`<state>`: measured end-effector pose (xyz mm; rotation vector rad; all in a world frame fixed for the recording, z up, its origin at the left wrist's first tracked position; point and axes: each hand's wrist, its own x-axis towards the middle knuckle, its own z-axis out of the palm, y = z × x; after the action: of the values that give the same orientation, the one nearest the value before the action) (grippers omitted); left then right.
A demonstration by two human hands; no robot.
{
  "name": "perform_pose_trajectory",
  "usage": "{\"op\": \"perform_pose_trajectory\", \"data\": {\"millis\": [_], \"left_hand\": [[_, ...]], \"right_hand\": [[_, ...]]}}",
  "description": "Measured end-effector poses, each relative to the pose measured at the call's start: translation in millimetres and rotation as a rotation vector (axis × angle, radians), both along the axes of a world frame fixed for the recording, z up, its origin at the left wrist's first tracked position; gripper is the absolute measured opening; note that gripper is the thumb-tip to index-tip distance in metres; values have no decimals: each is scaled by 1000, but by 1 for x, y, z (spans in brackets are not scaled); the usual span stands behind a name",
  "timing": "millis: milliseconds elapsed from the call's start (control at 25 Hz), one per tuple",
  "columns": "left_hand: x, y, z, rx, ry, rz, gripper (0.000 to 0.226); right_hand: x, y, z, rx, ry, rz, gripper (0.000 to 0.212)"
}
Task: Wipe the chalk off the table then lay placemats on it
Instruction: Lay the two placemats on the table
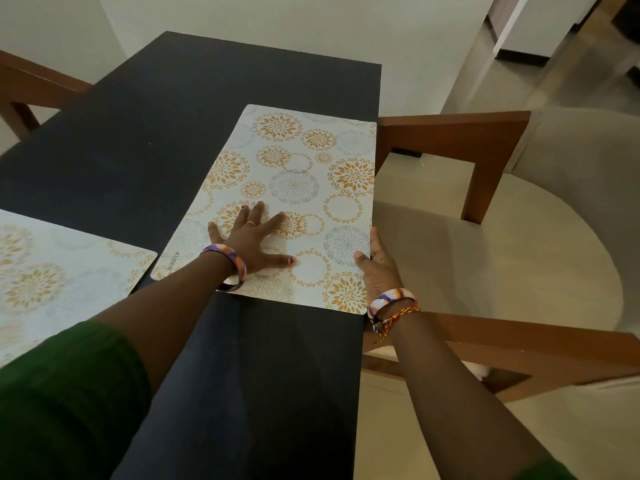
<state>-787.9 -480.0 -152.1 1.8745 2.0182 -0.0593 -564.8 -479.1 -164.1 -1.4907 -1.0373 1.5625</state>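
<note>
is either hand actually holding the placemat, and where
No grip shows. The left hand presses flat on the placemat; the right hand touches its right edge, fingers straight.

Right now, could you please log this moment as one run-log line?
step: placing placemat | left hand: flat on it | right hand: at its right edge | second placemat: laid | table: no chalk visible

second placemat [52, 271]: left and near parts cut by frame edge. Right hand [375, 263]: fingers drop past the table [138, 150] edge beside the first placemat [304, 188], tips hidden. Left chair [31, 88] mostly out of frame. Right chair [485, 147]: far back cropped. Table's near end hidden under arms.
</note>
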Motion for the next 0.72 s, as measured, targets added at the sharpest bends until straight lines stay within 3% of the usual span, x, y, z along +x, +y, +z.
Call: {"op": "perform_pose_trajectory", "data": {"millis": [720], "left_hand": [[-2, 0, 2, -10, -21, -10, 91]], "right_hand": [[1, -3, 0, 4, 68, -65, 56]]}}
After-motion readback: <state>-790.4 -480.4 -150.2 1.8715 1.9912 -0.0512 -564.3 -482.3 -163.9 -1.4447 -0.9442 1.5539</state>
